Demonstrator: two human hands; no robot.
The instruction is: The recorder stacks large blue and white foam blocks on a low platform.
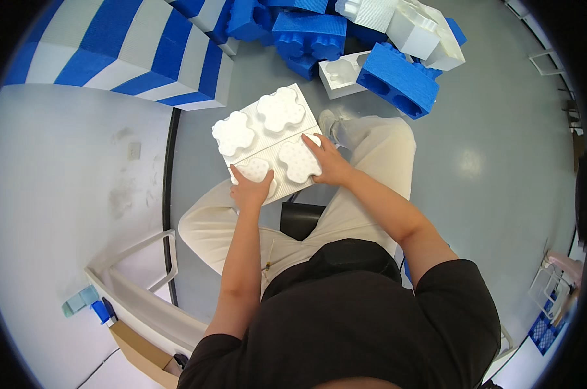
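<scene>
Two white foam building blocks, a farther one (255,119) and a nearer one (284,181), sit edge to edge over my lap with a narrow seam between them. Each carries two raised lobed studs on its ribbed top. My left hand (251,187) grips the near left end of the nearer block, its thumb and fingers around a stud. Around the right end of the same block, my right hand (330,161) rests with fingers over the other stud. The undersides of both blocks are hidden.
Loose blue blocks (309,34) and white blocks (412,29) are heaped on the grey floor ahead. A striped blue-and-white block stack (142,51) stands at the upper left by the wall. A white table (142,301) with a cardboard box (140,352) is at the lower left.
</scene>
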